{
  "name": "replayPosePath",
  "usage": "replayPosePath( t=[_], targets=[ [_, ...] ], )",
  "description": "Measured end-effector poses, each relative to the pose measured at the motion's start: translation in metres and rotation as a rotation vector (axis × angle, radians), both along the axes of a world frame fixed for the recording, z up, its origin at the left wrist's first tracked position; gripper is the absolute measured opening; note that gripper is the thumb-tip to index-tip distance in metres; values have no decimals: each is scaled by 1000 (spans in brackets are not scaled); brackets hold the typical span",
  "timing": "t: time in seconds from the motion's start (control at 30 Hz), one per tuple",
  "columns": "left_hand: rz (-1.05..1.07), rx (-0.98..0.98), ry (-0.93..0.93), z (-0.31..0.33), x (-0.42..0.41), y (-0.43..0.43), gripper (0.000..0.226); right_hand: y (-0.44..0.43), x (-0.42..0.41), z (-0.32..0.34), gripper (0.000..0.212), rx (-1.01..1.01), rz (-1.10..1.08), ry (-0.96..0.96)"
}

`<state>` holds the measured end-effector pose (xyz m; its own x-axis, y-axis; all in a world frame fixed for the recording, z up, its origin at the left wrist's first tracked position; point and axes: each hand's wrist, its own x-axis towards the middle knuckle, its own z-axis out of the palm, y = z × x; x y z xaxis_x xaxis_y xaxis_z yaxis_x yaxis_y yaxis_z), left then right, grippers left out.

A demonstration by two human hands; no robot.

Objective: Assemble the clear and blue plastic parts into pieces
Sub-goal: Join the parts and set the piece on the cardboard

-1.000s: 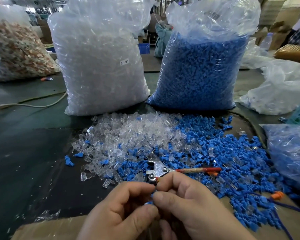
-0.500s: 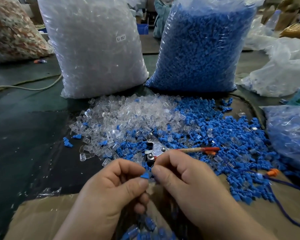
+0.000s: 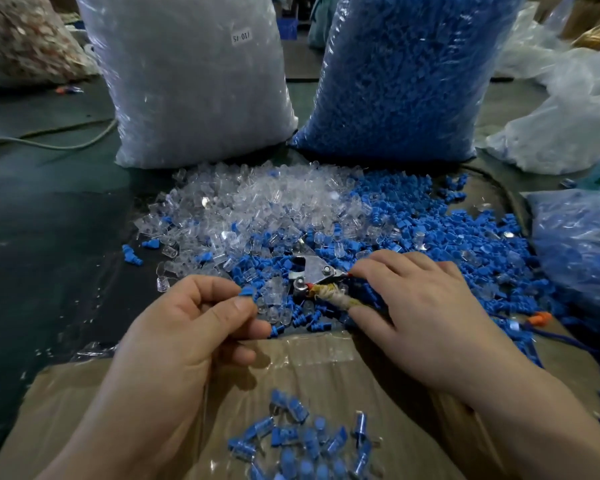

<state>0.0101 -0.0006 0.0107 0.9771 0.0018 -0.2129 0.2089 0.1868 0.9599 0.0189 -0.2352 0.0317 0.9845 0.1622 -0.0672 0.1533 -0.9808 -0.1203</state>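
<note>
Pinching a blue part (image 3: 248,292) in left hand (image 3: 187,327); right hand (image 3: 416,299) grips metal tool (image 3: 312,271). We've few assembled pieces (image 3: 302,441) on cardboard (image 3: 326,362), huge loose pile (image 3: 291,209) beyond it.

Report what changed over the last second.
The hands, which were pressed together on a small blue part, have separated. The left hand keeps the blue part pinched between thumb and forefinger. The right hand moved right and forward to the metal tool, fingers and thumb round its handles. The clear bag, blue bag and loose pile stayed put.
</note>
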Motion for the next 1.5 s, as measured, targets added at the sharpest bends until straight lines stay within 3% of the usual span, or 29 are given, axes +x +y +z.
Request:
replayPosePath(
  t=[0.37, 0.6, 0.8, 0.87, 0.93, 1.07, 1.27, 1.5],
  targets=[
    [22, 74, -36, -3, 0, -7, 9, -18, 3, -3, 68, -26, 73, 26],
    [22, 92, -38, -5, 1, -9, 13, -8, 5, -1, 52, -33, 42, -116],
    [35, 49, -34, 2, -3, -10, 13, -6, -4, 7, 41, 455, -65, -276],
    [40, 23, -27, 1, -5, -11, 13, -2, -8, 12, 31, 507, -39, -296],
    [51, 18, -59, 0, -6, -12, 15, 1, -13, 14, 29, 454, 23, -250],
    [101, 73, -189, -2, -4, -11, 17, 7, -15, 12, 50, 245, 140, -151],
    [126, 115, -287, -1, -2, -8, 15, 8, -17, 13, 60, 219, 204, -109],
    [106, 152, -338, 4, -6, -8, 15, 7, -18, 12, 57, 205, 237, -118]
  ],
)
